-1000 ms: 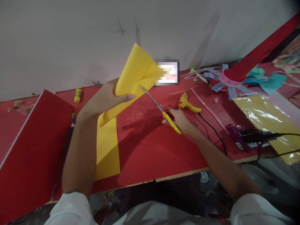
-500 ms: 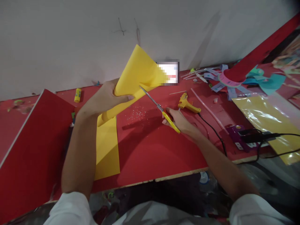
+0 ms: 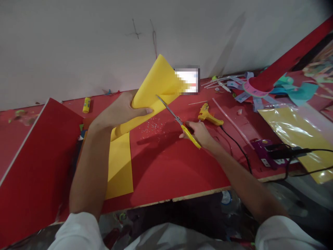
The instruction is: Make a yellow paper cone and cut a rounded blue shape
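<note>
My left hand (image 3: 125, 110) is closed on a rolled sheet of yellow paper (image 3: 160, 80), its thumb lying across the near side. The paper forms a cone-like roll held up above the red table (image 3: 166, 173). In my right hand (image 3: 199, 133) is a pair of scissors (image 3: 189, 135) with yellow and red handles. Their blades point up and left, and the tips touch or overlap the paper's lower edge; whether they are fully closed I cannot tell. Below my left forearm a flat yellow sheet (image 3: 121, 170) lies on the table.
A yellow glue gun (image 3: 210, 116) with a black cord lies right of the scissors. Further right are a purple power strip (image 3: 266, 152) and yellow sheets in plastic (image 3: 293, 128). A glue stick (image 3: 86, 105) stands at the back left, near a large red board (image 3: 39, 166).
My left hand and the rolled yellow paper have shifted slightly right and the paper's top has dropped a little. The scissors have hardly moved.
</note>
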### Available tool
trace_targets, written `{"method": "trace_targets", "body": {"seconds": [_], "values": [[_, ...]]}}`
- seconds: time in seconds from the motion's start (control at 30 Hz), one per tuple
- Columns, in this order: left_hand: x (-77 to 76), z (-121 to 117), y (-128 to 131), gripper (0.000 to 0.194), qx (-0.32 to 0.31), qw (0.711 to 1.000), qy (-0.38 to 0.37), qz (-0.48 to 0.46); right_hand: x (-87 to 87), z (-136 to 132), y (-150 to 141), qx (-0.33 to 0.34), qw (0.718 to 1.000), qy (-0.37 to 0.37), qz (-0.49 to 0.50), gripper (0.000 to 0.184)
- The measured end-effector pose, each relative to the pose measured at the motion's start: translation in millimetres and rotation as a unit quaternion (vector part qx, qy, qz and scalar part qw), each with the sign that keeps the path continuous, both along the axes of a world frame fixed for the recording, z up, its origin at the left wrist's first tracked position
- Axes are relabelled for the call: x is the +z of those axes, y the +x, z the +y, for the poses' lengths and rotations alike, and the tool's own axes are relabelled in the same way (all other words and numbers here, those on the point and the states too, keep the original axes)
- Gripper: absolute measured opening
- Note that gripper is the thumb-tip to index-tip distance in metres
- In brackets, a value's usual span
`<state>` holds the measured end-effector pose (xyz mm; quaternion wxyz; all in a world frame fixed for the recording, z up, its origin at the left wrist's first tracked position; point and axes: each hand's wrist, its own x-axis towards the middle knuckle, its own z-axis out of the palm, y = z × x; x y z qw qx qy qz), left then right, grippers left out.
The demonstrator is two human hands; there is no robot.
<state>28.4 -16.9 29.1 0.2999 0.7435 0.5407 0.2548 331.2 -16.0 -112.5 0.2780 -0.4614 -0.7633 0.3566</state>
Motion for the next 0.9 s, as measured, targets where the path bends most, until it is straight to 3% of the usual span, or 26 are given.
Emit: {"method": "trace_targets", "body": {"seconds": [0.13,0.27,0.63,0.9], "values": [[0.2,-0.5,-0.9,0.061,0.003,1.000,-0.006,0.009,-4.0,-1.8,-0.9,0.002,1.000,-0.012,0.003,0.049],[-0.8,-1.6,1.9,0.050,0.005,0.998,-0.048,0.049,-6.4,-2.8,-2.4,0.012,1.000,-0.015,0.005,0.043],[7.5,-6.0,6.9,0.053,0.048,0.988,-0.100,0.110,-3.0,1.0,1.3,-0.022,0.999,0.031,-0.006,0.062],[0.1,-4.1,1.4,0.046,0.001,0.994,-0.080,0.077,-5.2,-2.3,-1.2,0.008,0.999,-0.025,-0.025,0.041]]}}
